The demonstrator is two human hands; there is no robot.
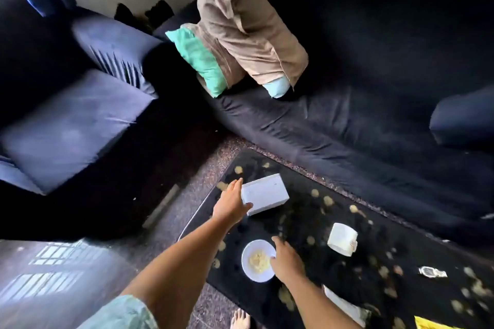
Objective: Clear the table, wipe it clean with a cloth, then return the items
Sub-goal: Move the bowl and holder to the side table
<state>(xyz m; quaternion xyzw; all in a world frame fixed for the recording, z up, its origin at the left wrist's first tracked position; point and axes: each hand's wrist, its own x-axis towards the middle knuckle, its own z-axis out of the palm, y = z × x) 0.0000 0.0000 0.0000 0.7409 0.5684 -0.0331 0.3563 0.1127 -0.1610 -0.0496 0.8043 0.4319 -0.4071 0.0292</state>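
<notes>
Surface (pixel 315 224): black glass top, dotted all over with pale yellowish smears, standing just beside the dark sofa (pixel 374 115).
White box (pixel 264 194): near the far left corner of the surface, tilted; it looks lifted off the glass at one end, though I cannot tell for sure.
Left grip (pixel 232 201): my left hand wraps the box's near left end, thumb on the front face, fingers over the top edge, closed on it.
Bowl (pixel 258 260): small and white, near the front left edge of the surface, with pale yellow crumbled food in it.
Right grip (pixel 287 262): my right hand rests at the bowl's right rim, fingertips touching the edge; whether it truly clamps the rim I cannot tell.
Toilet roll (pixel 342 239): white, lying on its side toward the middle of the surface, apart from the bowl.
Wrapper (pixel 432 272): a small crumpled piece further toward the right end.
Folded white paper (pixel 344 304): at the front edge, just right of my right forearm.
Yellow item (pixel 427 324): only a corner shows at the front edge, too cropped to name.
Sofa cushions (pixel 240 35): tan covers over teal and pale blue, propped against the sofa's back.
</notes>
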